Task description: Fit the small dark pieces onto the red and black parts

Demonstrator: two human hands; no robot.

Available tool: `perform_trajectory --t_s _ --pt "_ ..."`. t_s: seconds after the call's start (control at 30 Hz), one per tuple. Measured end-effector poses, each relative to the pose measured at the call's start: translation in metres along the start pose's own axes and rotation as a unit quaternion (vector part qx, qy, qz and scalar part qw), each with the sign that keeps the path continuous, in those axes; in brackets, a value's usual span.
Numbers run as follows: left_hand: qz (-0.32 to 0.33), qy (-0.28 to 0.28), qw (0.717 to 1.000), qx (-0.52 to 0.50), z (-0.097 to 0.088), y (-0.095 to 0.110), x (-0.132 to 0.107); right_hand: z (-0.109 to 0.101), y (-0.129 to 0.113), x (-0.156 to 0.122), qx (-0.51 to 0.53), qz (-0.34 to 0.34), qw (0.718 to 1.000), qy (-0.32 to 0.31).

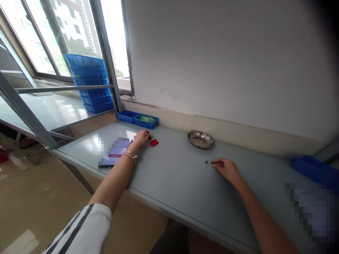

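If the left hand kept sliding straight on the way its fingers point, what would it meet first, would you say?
The left hand points toward the small red parts, right beyond its fingertips, so it would probably meet those first; the steel dish lies much farther along, though depth is hard to judge.

Two bare forearms in view. Left arm [113, 183] wore a short white sleeve [84, 229] with dark stripes running along its length, loose at the hem, ending above the elbow. Wore a thin beaded bracelet, pale and silvery [130, 155], snug around the left wrist, just behind the left hand [141, 137]. Right arm [262, 218] uncovered as far as the frame edge; sleeve not visible there. Right hand [227, 169] plain, wore no visible ring or band at the wrist. Fingernails too small to make out on either hand.
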State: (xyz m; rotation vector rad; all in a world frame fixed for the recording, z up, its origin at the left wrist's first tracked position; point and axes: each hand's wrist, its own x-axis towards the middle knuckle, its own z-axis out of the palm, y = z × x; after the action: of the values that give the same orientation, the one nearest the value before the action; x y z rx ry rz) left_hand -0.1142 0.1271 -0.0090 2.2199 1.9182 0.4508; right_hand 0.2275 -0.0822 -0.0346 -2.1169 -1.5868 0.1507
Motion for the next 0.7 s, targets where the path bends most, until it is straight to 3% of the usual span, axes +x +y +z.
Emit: perform_trajectory --t_s 0.3,0.47,0.6,0.7 --pt "0.039 0.016 0.999 0.004 -0.001 0.007 -0.005 0.001 0.004 0.000 0.017 -0.013 1.000 0.004" --pt "0.092 0.021 0.995 0.015 -0.006 0.017 -0.012 -0.002 0.003 0.000 0.042 -0.007 0.998 0.043" --pt "0.171 -0.047 0.983 0.055 -0.012 0.032 -0.023 -0.006 -0.002 0.000 0.077 0.000 0.994 0.074" --pt "0.175 -0.100 0.974 0.104 -0.014 0.040 -0.029 -0.007 -0.005 -0.001 0.101 0.000 0.992 0.078"
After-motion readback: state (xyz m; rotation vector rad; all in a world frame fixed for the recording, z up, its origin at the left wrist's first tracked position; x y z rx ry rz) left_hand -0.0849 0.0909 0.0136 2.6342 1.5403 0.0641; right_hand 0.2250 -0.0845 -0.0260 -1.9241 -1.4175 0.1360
